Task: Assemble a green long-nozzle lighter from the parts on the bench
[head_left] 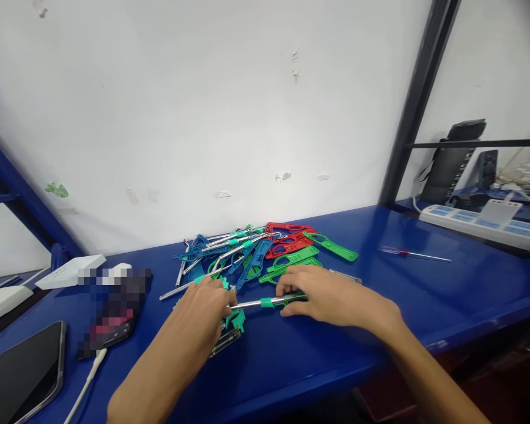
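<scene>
Presently over the blue desk (335,365) extends one slim silver metal rod (249,304) with green plastic collar (267,302), probably light, stiff, slippery, best held at the collar; one end in the closed left hand (209,306), the other within the loosely curled right hand (320,294), its pinch unclear.

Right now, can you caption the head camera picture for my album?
Left hand and right hand hold a metal rod over a blue table, near colorful plastic pieces.
</scene>
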### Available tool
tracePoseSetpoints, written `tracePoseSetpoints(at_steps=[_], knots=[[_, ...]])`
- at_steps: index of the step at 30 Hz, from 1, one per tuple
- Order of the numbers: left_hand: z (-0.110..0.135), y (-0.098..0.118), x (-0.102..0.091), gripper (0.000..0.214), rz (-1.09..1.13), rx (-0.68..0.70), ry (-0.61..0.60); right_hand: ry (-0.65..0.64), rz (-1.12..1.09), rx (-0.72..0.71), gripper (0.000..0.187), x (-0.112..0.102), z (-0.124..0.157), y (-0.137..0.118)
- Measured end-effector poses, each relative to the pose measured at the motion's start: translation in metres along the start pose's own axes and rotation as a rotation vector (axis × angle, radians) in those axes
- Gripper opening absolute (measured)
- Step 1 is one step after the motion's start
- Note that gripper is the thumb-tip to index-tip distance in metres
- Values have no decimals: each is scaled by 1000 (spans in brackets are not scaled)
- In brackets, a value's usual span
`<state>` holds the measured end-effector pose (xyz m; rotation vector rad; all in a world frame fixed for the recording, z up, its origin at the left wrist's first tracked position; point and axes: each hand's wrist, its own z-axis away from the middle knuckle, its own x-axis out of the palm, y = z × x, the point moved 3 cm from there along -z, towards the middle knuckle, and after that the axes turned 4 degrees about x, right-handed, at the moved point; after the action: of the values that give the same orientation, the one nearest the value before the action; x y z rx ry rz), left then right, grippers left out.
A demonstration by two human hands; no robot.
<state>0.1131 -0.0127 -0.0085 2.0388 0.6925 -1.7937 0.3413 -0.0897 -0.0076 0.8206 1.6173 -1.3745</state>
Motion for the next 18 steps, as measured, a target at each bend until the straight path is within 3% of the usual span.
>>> tracePoseSetpoints(at_steps=[8,18], knots=[[-16,-7,12,27,-47,-52,-96,52,41,-40,14,4,-1,-4],[-2,-2,-17,39,1,-66,10,178,-31,-25,16,-18,13,-11]])
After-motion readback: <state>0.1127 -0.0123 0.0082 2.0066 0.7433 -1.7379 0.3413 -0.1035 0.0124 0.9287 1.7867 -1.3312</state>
